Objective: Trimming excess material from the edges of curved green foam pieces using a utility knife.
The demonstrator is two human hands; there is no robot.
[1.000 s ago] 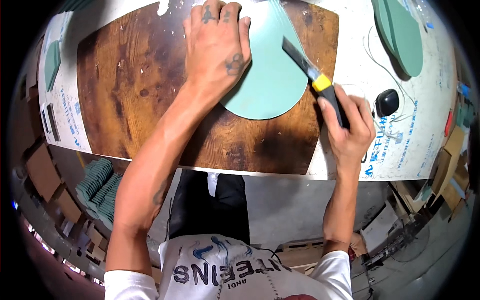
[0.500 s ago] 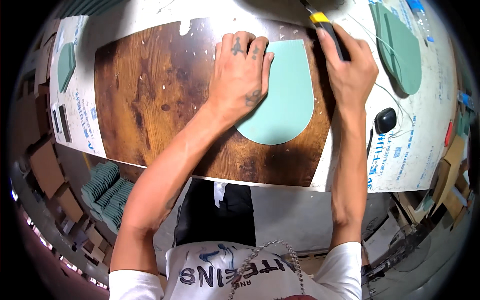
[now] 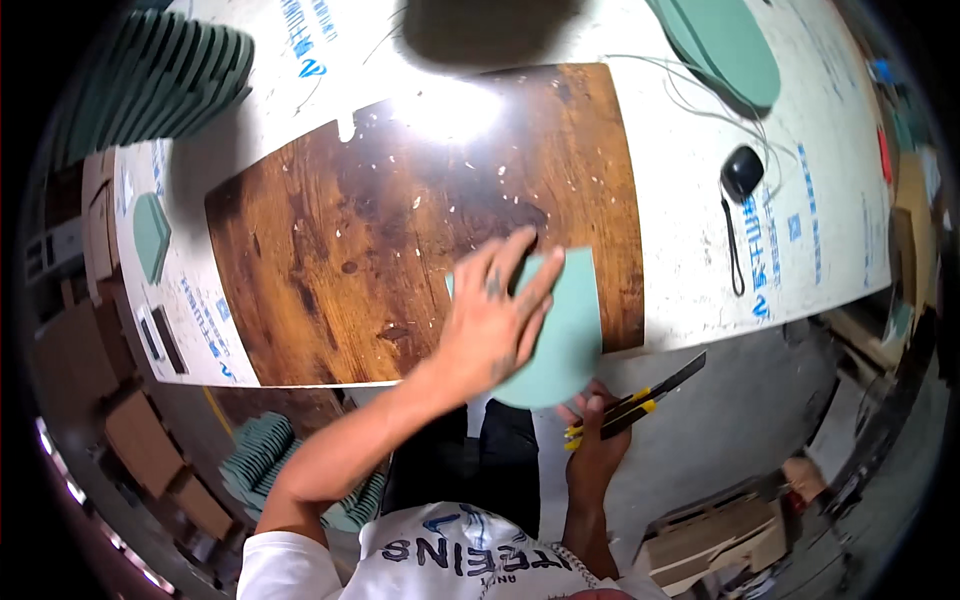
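A pale green U-shaped sheet (image 3: 568, 330) lies on the near part of a dark wood-look board, its rounded end jutting past the near table edge. Spread flat on its left side are the fingers of my left hand (image 3: 495, 325), partly hiding it. My right hand (image 3: 598, 430) is beyond the near edge, just under the sheet's rounded end, gripping a yellow-and-black utility knife (image 3: 640, 402). The blade is out and points up to the right. Whether my right fingertips touch the sheet I cannot tell.
Scraps dot the wood-look board (image 3: 330, 270) on the white table (image 3: 820, 240). A black device (image 3: 743, 174) with a cord sits at right. Green pieces (image 3: 725, 50) lie far right, more pieces (image 3: 152, 238) at left. A tall green stack (image 3: 165, 80) stands far left.
The sheet and my left hand have come toward me to the near edge. My right hand, still holding the knife, has dropped from the far right to below that edge. The view has shifted.
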